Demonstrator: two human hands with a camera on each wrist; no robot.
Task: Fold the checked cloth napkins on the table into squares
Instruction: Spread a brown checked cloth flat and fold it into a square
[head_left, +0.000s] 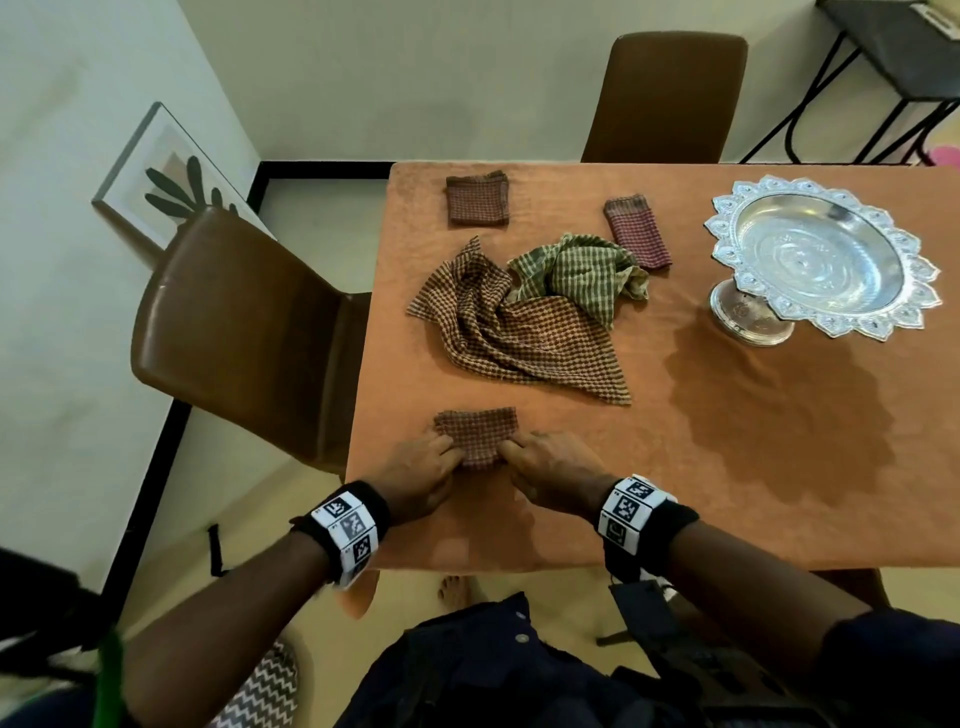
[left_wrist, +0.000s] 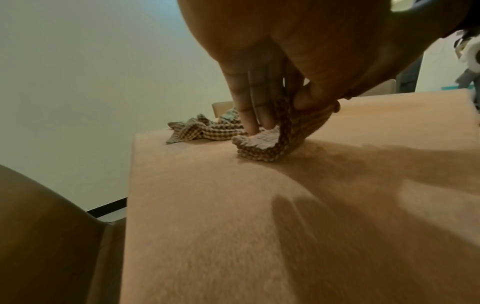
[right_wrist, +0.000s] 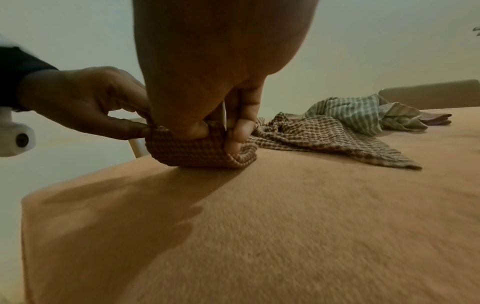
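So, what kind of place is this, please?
Probably a home dining room: a table under an orange cloth, brown chairs drawn up to it, a silver pedestal bowl, and a framed picture leaning against the wall.

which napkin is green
The crumpled one mid-table, lying partly on the unfolded brown napkin; every other napkin is brown or reddish.

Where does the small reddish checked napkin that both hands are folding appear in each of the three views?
Head: the small napkin lies low and centre-left, near the table's front edge, between the left hand and the right hand.
Left wrist: upper centre, under the fingers.
Right wrist: upper left of centre, pinched by both hands.
Shared landmark: the unfolded brown checked napkin behind it.
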